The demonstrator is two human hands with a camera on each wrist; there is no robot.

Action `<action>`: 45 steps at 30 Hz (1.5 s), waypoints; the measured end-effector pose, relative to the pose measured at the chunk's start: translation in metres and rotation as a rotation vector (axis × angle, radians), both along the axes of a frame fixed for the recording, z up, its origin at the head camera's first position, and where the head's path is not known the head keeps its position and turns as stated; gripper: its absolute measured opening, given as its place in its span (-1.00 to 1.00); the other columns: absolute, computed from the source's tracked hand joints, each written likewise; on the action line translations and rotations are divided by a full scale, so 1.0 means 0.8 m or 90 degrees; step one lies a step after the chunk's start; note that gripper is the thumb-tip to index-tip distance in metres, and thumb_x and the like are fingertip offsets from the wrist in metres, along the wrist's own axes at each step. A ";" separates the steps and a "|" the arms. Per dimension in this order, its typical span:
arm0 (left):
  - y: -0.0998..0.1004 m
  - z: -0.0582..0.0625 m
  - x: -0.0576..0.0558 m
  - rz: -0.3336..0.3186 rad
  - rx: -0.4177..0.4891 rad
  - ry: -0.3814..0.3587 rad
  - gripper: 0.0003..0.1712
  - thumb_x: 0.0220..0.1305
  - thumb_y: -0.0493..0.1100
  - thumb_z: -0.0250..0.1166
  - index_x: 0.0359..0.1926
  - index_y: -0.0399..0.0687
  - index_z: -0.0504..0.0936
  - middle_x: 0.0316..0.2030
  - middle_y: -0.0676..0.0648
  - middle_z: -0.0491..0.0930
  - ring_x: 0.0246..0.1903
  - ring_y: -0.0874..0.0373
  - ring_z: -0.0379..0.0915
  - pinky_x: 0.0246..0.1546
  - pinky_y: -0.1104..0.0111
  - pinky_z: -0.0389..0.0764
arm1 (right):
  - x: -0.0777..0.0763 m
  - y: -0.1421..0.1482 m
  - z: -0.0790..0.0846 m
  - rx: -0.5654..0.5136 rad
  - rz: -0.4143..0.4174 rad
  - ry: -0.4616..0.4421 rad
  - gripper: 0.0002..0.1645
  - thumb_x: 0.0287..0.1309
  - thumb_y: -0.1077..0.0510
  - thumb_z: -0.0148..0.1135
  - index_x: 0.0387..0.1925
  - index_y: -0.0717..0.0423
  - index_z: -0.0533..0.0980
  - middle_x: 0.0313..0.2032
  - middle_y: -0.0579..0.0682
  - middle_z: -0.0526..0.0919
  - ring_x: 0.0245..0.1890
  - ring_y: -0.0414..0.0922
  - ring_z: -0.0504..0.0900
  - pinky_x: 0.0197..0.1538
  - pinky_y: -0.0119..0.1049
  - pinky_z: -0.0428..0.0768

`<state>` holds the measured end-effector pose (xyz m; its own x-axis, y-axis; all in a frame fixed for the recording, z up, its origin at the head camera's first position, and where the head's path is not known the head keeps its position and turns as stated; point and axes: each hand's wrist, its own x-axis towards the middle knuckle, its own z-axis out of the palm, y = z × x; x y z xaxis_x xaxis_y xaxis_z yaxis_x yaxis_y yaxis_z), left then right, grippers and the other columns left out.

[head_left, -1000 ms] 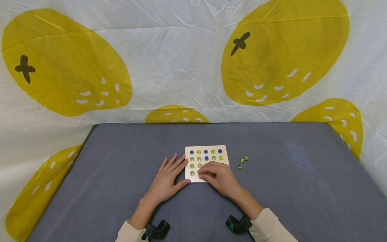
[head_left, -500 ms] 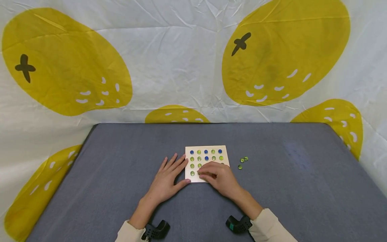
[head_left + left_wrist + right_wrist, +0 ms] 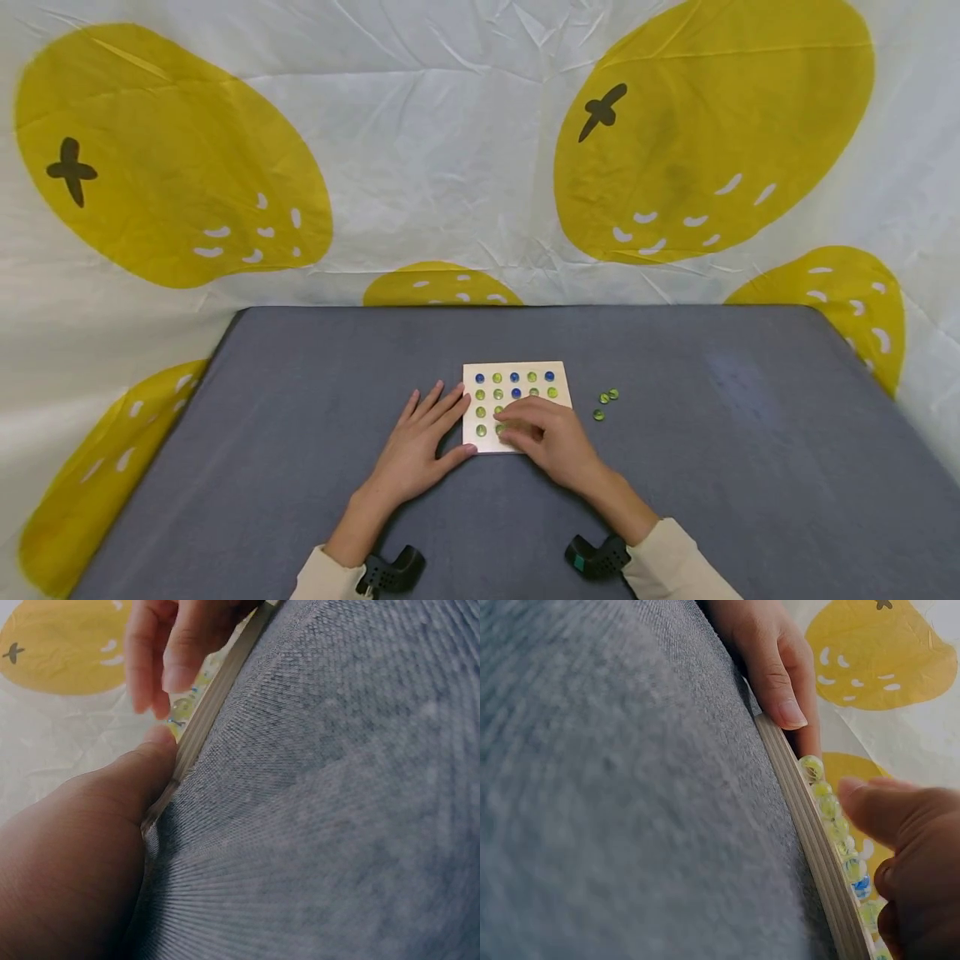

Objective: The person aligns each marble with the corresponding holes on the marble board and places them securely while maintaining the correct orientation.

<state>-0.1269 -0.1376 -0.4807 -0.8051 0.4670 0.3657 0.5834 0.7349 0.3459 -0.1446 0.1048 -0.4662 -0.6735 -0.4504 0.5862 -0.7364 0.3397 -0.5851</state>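
Observation:
A pale wooden board (image 3: pixel 491 444) bearing rows of green and blue marbles lies mid-table. My left hand (image 3: pixel 416 446) is spread flat at its left side, fingertips and thumb touching the edge. In the right wrist view that left thumb (image 3: pixel 780 697) rests on the board's corner. Over the board's front part is my right hand (image 3: pixel 551 437), its thumb and fingers parted, with nothing seen between them. A green marble (image 3: pixel 499 430) sits in the front row right by its thumb tip. Some marbles under this hand are hidden.
Several loose green marbles (image 3: pixel 604 398) lie on the grey cloth-covered table (image 3: pixel 712 492) to the right of the board. A white curtain (image 3: pixel 442 167) with yellow shapes hangs behind the table's far edge.
The right hand's thumb and fingers have parted slightly, and the green marble at their tips now shows on the board. My left hand keeps its place. The head view has shifted a little.

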 end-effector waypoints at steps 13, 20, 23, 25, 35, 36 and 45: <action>0.002 0.002 0.002 0.011 -0.007 -0.012 -0.20 0.24 0.20 0.24 0.40 -0.04 0.30 0.39 -0.08 0.22 0.40 -0.11 -0.03 0.36 -0.10 -0.09 | 0.006 0.018 0.026 -0.026 -0.050 -0.006 -0.72 -0.01 0.24 0.46 -0.17 0.09 0.68 -0.25 -0.11 0.68 -0.68 -0.39 0.26 -0.61 -0.60 0.25; 0.003 0.002 0.001 0.009 -0.009 -0.007 -0.21 0.25 0.20 0.23 0.40 -0.04 0.30 0.39 -0.08 0.21 0.40 -0.12 -0.04 0.36 -0.10 -0.08 | 0.008 0.041 0.036 -0.018 -0.091 -0.001 -0.74 -0.04 0.26 0.47 -0.22 0.07 0.69 -0.38 -0.14 0.63 -0.70 -0.38 0.21 -0.66 -0.57 0.19; 0.003 0.001 0.000 0.007 -0.009 -0.006 -0.20 0.26 0.20 0.23 0.41 -0.04 0.29 0.39 -0.07 0.20 0.41 -0.11 -0.05 0.36 -0.10 -0.09 | 0.009 0.054 0.040 -0.008 -0.117 -0.004 -0.75 -0.02 0.25 0.47 -0.22 0.06 0.69 -0.45 -0.23 0.56 -0.71 -0.37 0.20 -0.67 -0.55 0.19; 0.002 0.000 0.000 0.008 -0.010 -0.006 -0.20 0.26 0.21 0.22 0.41 -0.03 0.28 0.39 -0.07 0.20 0.41 -0.10 -0.06 0.36 -0.09 -0.09 | 0.010 0.063 0.041 -0.001 -0.135 -0.008 -0.76 -0.02 0.23 0.47 -0.23 0.03 0.69 -0.48 -0.29 0.52 -0.71 -0.36 0.21 -0.66 -0.54 0.20; -0.001 -0.002 0.001 0.013 -0.010 -0.015 -0.20 0.27 0.22 0.21 0.42 -0.01 0.27 0.40 -0.05 0.18 0.41 -0.10 -0.07 0.36 -0.09 -0.10 | 0.012 0.095 0.038 0.000 -0.194 -0.025 -0.75 -0.02 0.23 0.47 -0.22 0.01 0.69 -0.55 -0.25 0.46 -0.72 -0.32 0.23 -0.66 -0.52 0.22; -0.001 -0.002 0.001 0.013 -0.009 -0.016 -0.20 0.27 0.22 0.21 0.42 -0.01 0.27 0.40 -0.05 0.18 0.41 -0.10 -0.07 0.36 -0.09 -0.10 | 0.012 0.098 0.038 -0.004 -0.199 -0.026 -0.75 -0.02 0.22 0.47 -0.22 0.00 0.69 -0.55 -0.25 0.46 -0.72 -0.31 0.24 -0.66 -0.52 0.23; 0.001 0.001 0.002 0.012 -0.006 -0.015 -0.21 0.27 0.21 0.21 0.41 -0.03 0.29 0.40 -0.06 0.19 0.41 -0.11 -0.05 0.36 -0.10 -0.10 | 0.014 0.120 0.029 -0.026 -0.238 -0.027 -0.77 -0.05 0.28 0.48 -0.27 0.02 0.70 -0.65 -0.20 0.38 -0.70 -0.30 0.24 -0.65 -0.51 0.22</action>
<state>-0.1257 -0.1369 -0.4797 -0.8220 0.4550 0.3425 0.5613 0.7491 0.3520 -0.1333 0.2012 -0.4432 -0.8109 -0.1462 0.5667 -0.5412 0.5559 -0.6309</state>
